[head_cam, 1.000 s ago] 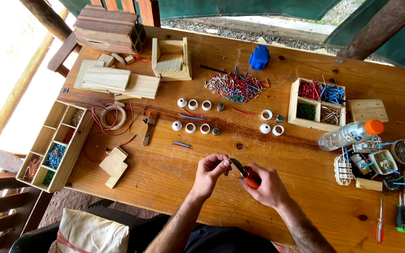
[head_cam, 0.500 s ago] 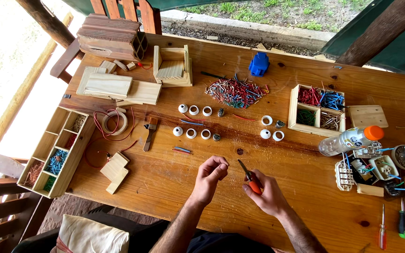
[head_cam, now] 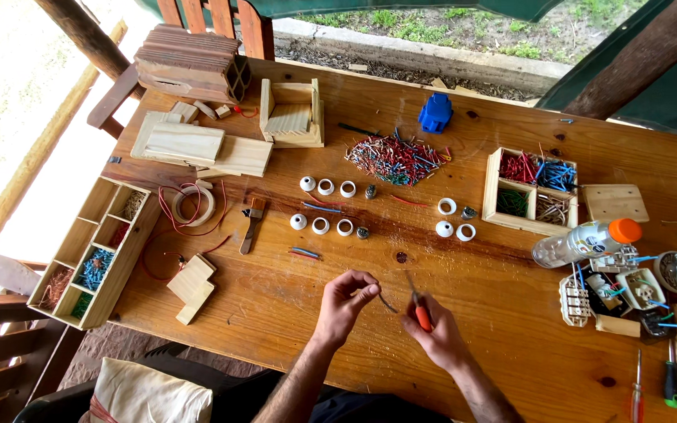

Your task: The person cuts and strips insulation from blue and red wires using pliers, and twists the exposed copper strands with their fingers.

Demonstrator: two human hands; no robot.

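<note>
I note a wooden counter [head_cam: 276, 313] in an open shelter; left hand [head_cam: 346, 298] fingers pinch a wire [head_cam: 386, 301], right hand [head_cam: 432, 329] grips orange-handled pliers [head_cam: 419, 307].

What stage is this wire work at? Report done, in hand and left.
Done: short coloured wire pieces sit sorted in the square four-part box. In hand: the left hand pinches a thin wire piece, while the right hand holds an orange-handled tool beside it. Left: a mixed wire pile lies unsorted.
</note>
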